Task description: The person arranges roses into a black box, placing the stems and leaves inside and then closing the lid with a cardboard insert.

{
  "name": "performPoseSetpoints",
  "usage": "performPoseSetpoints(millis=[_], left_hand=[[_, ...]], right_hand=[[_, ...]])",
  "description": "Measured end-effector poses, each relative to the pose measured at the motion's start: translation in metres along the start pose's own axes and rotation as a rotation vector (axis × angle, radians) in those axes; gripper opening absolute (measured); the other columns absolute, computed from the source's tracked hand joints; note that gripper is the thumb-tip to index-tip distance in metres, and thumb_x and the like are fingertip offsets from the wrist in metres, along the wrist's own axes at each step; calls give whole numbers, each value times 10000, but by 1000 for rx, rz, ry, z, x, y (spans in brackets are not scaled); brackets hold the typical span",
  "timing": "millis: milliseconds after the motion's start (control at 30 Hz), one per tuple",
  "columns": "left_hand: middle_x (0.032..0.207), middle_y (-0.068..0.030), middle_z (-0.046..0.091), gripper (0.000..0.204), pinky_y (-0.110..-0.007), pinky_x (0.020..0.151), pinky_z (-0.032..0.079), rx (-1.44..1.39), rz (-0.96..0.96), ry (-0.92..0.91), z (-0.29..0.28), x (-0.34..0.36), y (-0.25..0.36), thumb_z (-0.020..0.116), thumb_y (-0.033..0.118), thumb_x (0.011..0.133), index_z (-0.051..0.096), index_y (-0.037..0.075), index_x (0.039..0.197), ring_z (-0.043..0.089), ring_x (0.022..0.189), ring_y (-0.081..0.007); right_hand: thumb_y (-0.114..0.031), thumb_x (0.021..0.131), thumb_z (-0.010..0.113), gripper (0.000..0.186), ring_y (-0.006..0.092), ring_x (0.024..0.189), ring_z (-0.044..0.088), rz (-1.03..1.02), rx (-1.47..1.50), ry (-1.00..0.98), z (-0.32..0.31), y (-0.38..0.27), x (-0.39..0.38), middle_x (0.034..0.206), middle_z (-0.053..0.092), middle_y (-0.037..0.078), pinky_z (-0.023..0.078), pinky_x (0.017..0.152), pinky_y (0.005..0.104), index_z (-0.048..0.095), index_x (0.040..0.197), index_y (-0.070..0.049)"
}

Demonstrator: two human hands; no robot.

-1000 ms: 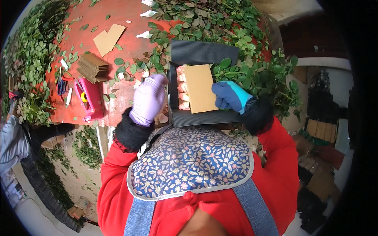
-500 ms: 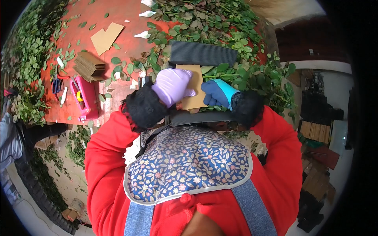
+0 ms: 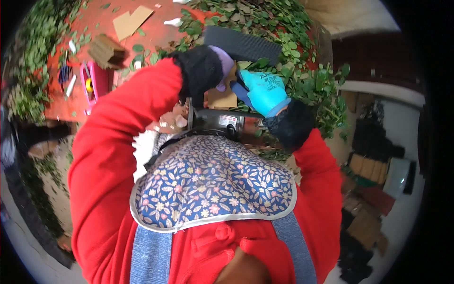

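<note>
My left hand (image 3: 224,65) wears a purple glove with a fluffy black cuff. It rests over a tan piece of cardboard (image 3: 223,100), its thumb reaching down across the surface. The sleeve and cuff hide most of its fingers. My right hand (image 3: 266,89), in a turquoise glove with dark blue finger parts, is at the cardboard's right side. Its thumb and a fingertip point left with a gap between them; its other fingers are hidden. Beyond the hands lies a ribbed black panel (image 3: 243,43). Nearer my apron is a dark panel (image 3: 207,118) bearing a white label.
Leafy green stems (image 3: 321,92) cover the table's right and far side. On the red tabletop (image 3: 97,26) lie a stack of cardboard pieces (image 3: 107,51), a notched cardboard piece (image 3: 132,22), a pink tape dispenser (image 3: 97,83), dark-handled scissors (image 3: 64,75) and a white tube-like item (image 3: 71,85).
My left arm has swung up and inward, hiding more of its hand. My right hand has turned to show the glove's back and moved slightly up. The near panel's labelled face now shows.
</note>
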State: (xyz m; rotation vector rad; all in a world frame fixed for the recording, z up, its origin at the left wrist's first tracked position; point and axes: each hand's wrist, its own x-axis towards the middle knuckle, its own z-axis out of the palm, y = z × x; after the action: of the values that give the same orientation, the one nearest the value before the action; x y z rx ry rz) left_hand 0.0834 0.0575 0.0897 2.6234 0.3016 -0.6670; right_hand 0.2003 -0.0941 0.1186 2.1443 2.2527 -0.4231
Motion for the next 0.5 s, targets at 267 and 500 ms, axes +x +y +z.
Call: performPoseSetpoints(millis=[267,500], left_hand=[[978,-151,715,579,-428,832,522,3,222,175,5,-14,-14,858,430,687,701,29,1074,672,977,-343],[974,-163,710,532,-433,834,525,-12,96,86,30,21,-22,809,420,737,697,28,1077,670,967,-352]], right_hand=[[-579,866,579,704,367,1108,550,-248,-194,4,25,12,4,1198,582,210,443,896,464,550,1229,23],[-587,881,548,769,430,1205,523,-299,-288,-106,23,17,15,1342,520,280,436,965,500,486,1343,24]])
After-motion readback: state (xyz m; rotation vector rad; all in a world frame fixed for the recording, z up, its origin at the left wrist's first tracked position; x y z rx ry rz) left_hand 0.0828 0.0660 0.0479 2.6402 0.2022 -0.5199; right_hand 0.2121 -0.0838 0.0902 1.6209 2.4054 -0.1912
